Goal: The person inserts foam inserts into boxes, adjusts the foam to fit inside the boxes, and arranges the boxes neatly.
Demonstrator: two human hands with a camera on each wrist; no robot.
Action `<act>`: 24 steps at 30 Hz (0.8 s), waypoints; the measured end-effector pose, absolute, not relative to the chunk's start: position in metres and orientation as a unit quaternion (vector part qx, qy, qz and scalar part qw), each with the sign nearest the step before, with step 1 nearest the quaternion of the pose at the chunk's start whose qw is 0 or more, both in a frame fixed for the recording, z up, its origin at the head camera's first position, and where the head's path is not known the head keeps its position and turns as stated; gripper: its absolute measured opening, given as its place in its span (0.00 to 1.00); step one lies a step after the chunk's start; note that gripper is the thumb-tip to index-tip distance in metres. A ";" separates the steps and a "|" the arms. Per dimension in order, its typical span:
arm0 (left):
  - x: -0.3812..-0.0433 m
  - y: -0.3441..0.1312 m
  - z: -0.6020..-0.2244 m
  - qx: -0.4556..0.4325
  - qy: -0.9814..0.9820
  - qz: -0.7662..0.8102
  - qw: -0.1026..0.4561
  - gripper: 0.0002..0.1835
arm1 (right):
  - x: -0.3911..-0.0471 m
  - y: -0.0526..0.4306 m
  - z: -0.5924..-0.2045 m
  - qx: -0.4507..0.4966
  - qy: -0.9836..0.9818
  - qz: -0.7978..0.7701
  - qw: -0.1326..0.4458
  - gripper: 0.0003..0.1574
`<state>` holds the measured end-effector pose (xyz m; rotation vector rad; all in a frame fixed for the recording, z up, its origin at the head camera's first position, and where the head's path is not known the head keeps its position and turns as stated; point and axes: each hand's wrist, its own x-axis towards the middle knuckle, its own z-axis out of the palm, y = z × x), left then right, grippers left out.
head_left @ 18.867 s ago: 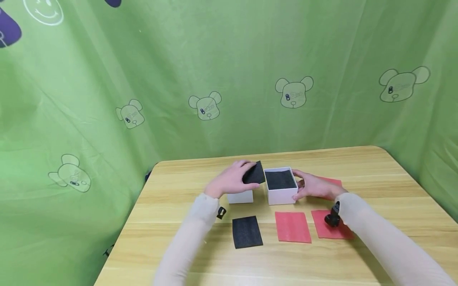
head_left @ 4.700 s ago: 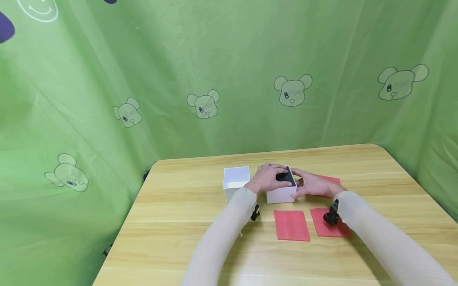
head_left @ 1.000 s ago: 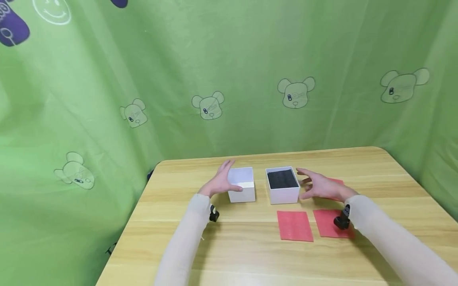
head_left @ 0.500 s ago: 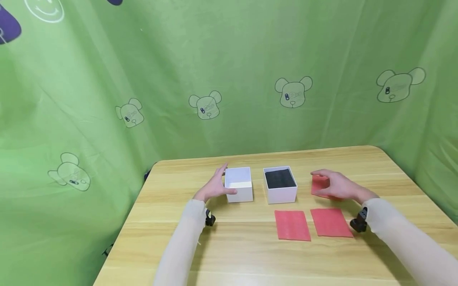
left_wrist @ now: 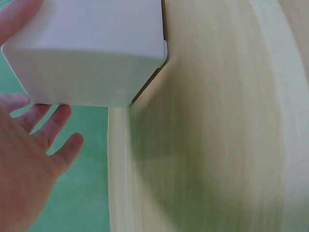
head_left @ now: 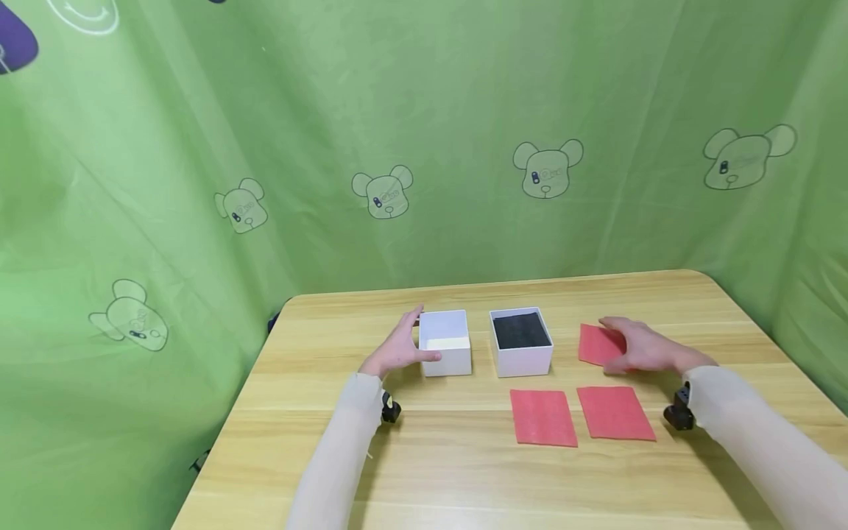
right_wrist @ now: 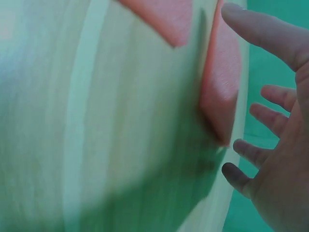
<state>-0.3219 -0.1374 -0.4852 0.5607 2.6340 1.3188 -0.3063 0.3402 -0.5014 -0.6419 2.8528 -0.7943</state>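
Note:
In the head view, my left hand (head_left: 397,350) holds the left side of an open white box (head_left: 447,362), thumb across its front and fingers toward the back corner. The left wrist view shows fingertips against the box's (left_wrist: 91,75) edge. My right hand (head_left: 645,349) hovers over the back red foam-like square (head_left: 593,344), covering its right part. In the right wrist view, the fingers are spread and apart from the red square (right_wrist: 222,72). Between the hands stands a second white box (head_left: 523,362) with a black square (head_left: 520,331) lying flat inside.
Two more red squares, one front left (head_left: 543,418) and one front right (head_left: 615,412), lie flat on the wooden table (head_left: 450,471). A green curtain (head_left: 464,243) hangs behind the table.
The black squares earlier at the left hand and on the table are gone from there; the left hand was later over the right box. Now it holds the left box. The right hand left the right box, moving right.

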 end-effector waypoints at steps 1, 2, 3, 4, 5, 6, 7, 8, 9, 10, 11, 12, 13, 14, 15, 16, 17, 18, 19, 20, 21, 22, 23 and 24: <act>-0.321 -0.137 -0.485 0.188 0.876 0.439 0.072 0.64 | -0.307 0.342 -0.503 -0.210 0.941 -0.260 0.059 0.64; -0.320 -0.137 -0.485 0.189 0.876 0.438 0.072 0.64 | -0.308 0.343 -0.505 -0.207 0.941 -0.259 0.062 0.64; -0.319 -0.136 -0.485 0.190 0.877 0.436 0.072 0.64 | -0.309 0.344 -0.507 -0.204 0.943 -0.255 0.066 0.65; -0.319 -0.136 -0.485 0.191 0.878 0.433 0.071 0.64 | -0.310 0.345 -0.508 -0.201 0.944 -0.253 0.069 0.65; -0.318 -0.136 -0.485 0.191 0.879 0.431 0.071 0.64 | -0.311 0.346 -0.510 -0.199 0.944 -0.252 0.072 0.65; -0.318 -0.135 -0.485 0.190 0.881 0.428 0.072 0.64 | -0.312 0.347 -0.511 -0.198 0.945 -0.251 0.074 0.66; -0.317 -0.135 -0.486 0.190 0.882 0.426 0.072 0.64 | -0.313 0.347 -0.512 -0.196 0.945 -0.249 0.076 0.66; -0.317 -0.135 -0.486 0.189 0.882 0.426 0.073 0.64 | -0.314 0.348 -0.513 -0.195 0.945 -0.249 0.078 0.66; -0.317 -0.135 -0.487 0.187 0.881 0.427 0.074 0.64 | -0.315 0.348 -0.513 -0.195 0.946 -0.248 0.080 0.66; -0.317 -0.135 -0.487 0.187 0.880 0.430 0.077 0.64 | -0.315 0.348 -0.513 -0.194 0.946 -0.247 0.081 0.66; -0.317 -0.135 -0.487 0.186 0.879 0.432 0.080 0.65 | -0.315 0.347 -0.513 -0.194 0.946 -0.247 0.083 0.66; -0.317 -0.135 -0.488 0.186 0.877 0.436 0.083 0.65 | -0.315 0.347 -0.512 -0.192 0.947 -0.245 0.084 0.66; -0.317 -0.135 -0.488 0.187 0.875 0.438 0.085 0.65 | -0.315 0.347 -0.512 -0.191 0.947 -0.242 0.085 0.66; -0.317 -0.136 -0.489 0.188 0.873 0.441 0.087 0.65 | -0.316 0.347 -0.512 -0.191 0.948 -0.242 0.086 0.66; -0.318 -0.137 -0.490 0.189 0.872 0.444 0.090 0.65 | -0.315 0.346 -0.511 -0.191 0.948 -0.241 0.086 0.66; -0.318 -0.138 -0.492 0.190 0.871 0.445 0.091 0.65 | -0.315 0.346 -0.511 -0.191 0.948 -0.241 0.086 0.66; -0.319 -0.139 -0.493 0.192 0.869 0.447 0.092 0.65 | -0.315 0.346 -0.510 -0.192 0.947 -0.241 0.086 0.66; -0.319 -0.139 -0.494 0.194 0.867 0.450 0.094 0.65 | -0.315 0.346 -0.510 -0.192 0.947 -0.241 0.086 0.65; -0.319 -0.140 -0.495 0.197 0.865 0.451 0.096 0.64 | -0.315 0.346 -0.510 -0.193 0.947 -0.242 0.086 0.65; -0.320 -0.141 -0.496 0.199 0.864 0.452 0.097 0.64 | -0.315 0.346 -0.510 -0.194 0.946 -0.245 0.086 0.65; -0.320 -0.141 -0.496 0.201 0.862 0.455 0.099 0.64 | -0.315 0.346 -0.510 -0.194 0.945 -0.247 0.087 0.65; -0.320 -0.142 -0.497 0.202 0.860 0.458 0.100 0.64 | -0.315 0.346 -0.510 -0.194 0.945 -0.249 0.088 0.65; -0.321 -0.142 -0.497 0.203 0.859 0.460 0.101 0.64 | -0.315 0.346 -0.510 -0.194 0.944 -0.251 0.088 0.65; -0.321 -0.143 -0.498 0.203 0.858 0.461 0.101 0.64 | -0.315 0.346 -0.511 -0.194 0.944 -0.251 0.088 0.64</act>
